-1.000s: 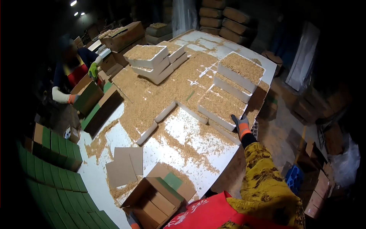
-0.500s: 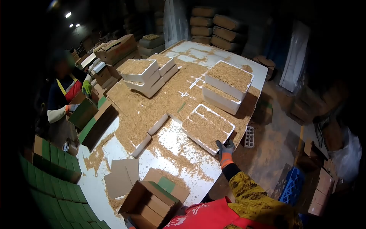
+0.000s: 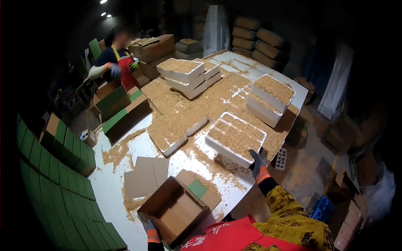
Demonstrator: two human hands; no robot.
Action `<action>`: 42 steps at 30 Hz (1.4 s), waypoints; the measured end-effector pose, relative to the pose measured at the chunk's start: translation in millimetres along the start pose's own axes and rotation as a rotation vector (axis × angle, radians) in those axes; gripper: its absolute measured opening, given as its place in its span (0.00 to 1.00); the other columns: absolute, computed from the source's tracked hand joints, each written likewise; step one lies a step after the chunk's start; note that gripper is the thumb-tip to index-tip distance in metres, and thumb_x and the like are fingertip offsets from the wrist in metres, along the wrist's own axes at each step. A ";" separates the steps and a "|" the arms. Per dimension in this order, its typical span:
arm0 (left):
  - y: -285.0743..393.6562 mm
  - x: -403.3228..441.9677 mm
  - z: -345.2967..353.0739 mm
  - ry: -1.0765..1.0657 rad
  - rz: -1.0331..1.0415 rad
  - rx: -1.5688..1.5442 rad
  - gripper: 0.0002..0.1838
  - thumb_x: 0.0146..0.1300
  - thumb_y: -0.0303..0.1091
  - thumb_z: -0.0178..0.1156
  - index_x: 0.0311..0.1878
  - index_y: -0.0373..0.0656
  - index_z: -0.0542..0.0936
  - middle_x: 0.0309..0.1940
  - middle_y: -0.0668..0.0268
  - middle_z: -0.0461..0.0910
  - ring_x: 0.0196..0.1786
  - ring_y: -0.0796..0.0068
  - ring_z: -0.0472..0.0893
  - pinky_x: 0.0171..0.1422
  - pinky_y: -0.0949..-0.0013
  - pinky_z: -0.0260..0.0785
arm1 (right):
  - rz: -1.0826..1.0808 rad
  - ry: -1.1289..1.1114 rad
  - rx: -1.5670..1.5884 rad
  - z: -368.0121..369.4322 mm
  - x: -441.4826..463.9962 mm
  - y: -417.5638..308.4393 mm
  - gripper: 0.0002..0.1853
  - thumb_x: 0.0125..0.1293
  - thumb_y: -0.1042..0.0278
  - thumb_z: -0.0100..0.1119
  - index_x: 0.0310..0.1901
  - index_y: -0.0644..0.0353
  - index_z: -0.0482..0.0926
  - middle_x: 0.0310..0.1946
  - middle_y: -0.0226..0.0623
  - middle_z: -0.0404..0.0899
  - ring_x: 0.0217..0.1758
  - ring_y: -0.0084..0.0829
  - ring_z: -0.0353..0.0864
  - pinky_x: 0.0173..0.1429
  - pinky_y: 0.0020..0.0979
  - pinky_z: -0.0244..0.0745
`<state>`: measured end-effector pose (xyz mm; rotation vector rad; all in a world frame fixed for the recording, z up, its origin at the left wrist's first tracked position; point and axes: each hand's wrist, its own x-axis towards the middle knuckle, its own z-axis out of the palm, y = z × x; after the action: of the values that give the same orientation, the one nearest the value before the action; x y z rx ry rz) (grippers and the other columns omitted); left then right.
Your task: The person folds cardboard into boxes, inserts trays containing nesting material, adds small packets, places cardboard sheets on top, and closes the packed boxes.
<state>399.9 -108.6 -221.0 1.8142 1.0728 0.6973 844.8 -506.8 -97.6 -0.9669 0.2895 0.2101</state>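
Note:
My right hand point(image 3: 259, 161), in a grey glove with an orange cuff, grips the near right corner of a white foam box point(image 3: 228, 155) filled with sawdust-like material. This box is tilted, its near side raised off the table. At the bottom, my left hand point(image 3: 151, 229) is closed on the left wall of an open cardboard box point(image 3: 178, 211), which has nothing inside. Part of that hand's fingers is hidden by the box wall. Flat cardboard pieces point(image 3: 144, 178) lie just behind the cardboard box.
The table point(image 3: 111, 184) is strewn with sawdust. Filled foam boxes stand stacked at the right point(image 3: 264, 111) and far left point(image 3: 188, 77). Green-and-brown cartons point(image 3: 63, 180) line the left side. Across the table stands a co-worker point(image 3: 121, 62) near open cartons. An egg-tray-like piece point(image 3: 280, 159) sits beyond the right edge.
The foam box has risen at its near side, with my right hand on it. My left hand now shows at the cardboard box. The co-worker has straightened up, and my view has shifted left.

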 end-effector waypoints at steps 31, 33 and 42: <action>-6.5 -155.8 -260.3 1.057 -0.390 0.636 0.27 0.60 0.36 0.59 0.60 0.36 0.67 0.52 0.50 0.72 0.57 0.57 0.72 0.62 0.62 0.63 | -0.708 -1.436 -2.179 169.4 -173.9 140.6 0.19 0.55 0.47 0.63 0.28 0.58 0.78 0.28 0.50 0.81 0.37 0.50 0.80 0.43 0.45 0.74; -30.8 -185.9 -301.8 0.843 -0.554 0.953 0.30 0.58 0.45 0.60 0.60 0.39 0.68 0.54 0.49 0.73 0.59 0.51 0.71 0.65 0.54 0.60 | -0.837 -1.541 -2.302 150.3 -161.5 169.7 0.19 0.57 0.48 0.60 0.35 0.59 0.78 0.29 0.49 0.81 0.37 0.49 0.81 0.43 0.45 0.74; -50.6 -196.8 -347.4 0.443 -0.651 1.057 0.24 0.46 0.38 0.68 0.51 0.49 0.79 0.43 0.55 0.81 0.48 0.56 0.79 0.52 0.59 0.68 | 0.244 -1.502 -1.381 325.2 -214.7 159.1 0.14 0.68 0.61 0.56 0.47 0.64 0.79 0.27 0.29 0.80 0.27 0.17 0.76 0.33 0.22 0.74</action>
<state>11.8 -129.3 -116.6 1.9251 2.5112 0.0822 642.7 -158.3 24.2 -1.7948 -1.3094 1.3789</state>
